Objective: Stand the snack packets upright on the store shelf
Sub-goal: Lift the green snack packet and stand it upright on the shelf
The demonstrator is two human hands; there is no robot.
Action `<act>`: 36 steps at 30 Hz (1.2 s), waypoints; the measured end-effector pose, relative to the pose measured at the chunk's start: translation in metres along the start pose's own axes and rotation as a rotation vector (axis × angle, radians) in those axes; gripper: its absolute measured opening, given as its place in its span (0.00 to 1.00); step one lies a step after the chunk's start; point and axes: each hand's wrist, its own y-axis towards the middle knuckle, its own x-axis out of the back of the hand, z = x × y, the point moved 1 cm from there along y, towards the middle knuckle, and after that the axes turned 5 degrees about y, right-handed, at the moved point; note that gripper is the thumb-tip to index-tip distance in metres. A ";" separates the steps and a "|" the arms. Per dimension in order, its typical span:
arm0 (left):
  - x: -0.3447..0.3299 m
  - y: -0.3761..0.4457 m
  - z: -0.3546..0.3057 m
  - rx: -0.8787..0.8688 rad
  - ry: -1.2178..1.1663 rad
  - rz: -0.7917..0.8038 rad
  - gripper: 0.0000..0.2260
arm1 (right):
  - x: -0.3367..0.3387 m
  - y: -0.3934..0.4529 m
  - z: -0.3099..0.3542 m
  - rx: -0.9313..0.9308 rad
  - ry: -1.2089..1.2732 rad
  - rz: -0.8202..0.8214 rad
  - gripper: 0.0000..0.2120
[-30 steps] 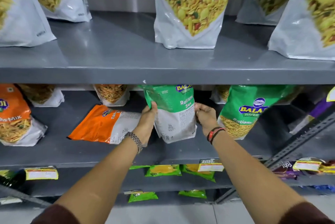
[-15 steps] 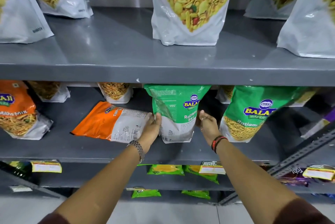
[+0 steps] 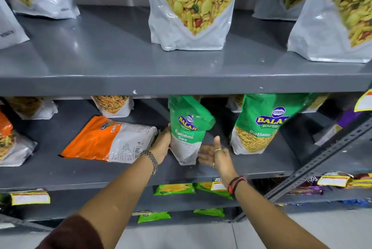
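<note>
A green Ratlami Sev packet (image 3: 187, 130) stands upright on the middle grey shelf (image 3: 80, 176), its top bent forward under the shelf above. My left hand (image 3: 162, 144) grips its left side. My right hand (image 3: 216, 155) is beside its lower right corner, fingers spread, palm toward the packet; whether it touches is unclear. An orange packet (image 3: 106, 140) lies flat on the shelf to the left. A second green Ratlami packet (image 3: 259, 124) stands upright to the right.
Large white pouches (image 3: 191, 9) stand on the top shelf (image 3: 181, 83). More pouches (image 3: 112, 105) line the back of the middle shelf. An orange packet (image 3: 8, 140) stands at far left. Small green packets (image 3: 174, 189) lie on lower shelves. A slotted metal upright (image 3: 322, 158) runs diagonally at right.
The green packet has turned so its front faces me and has been set down on the shelf. My right hand has let go and opened beside it. The view has shifted closer.
</note>
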 end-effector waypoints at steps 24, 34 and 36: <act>-0.053 -0.083 0.062 0.043 -0.329 -0.102 0.27 | -0.055 0.066 0.046 -0.079 0.034 0.141 0.40; -0.035 -0.039 0.039 -0.091 -0.509 -0.228 0.28 | -0.034 -0.002 0.010 0.148 0.101 -0.010 0.26; -0.027 -0.027 0.032 -0.082 -0.576 -0.259 0.26 | -0.033 -0.008 0.002 0.147 0.110 -0.017 0.27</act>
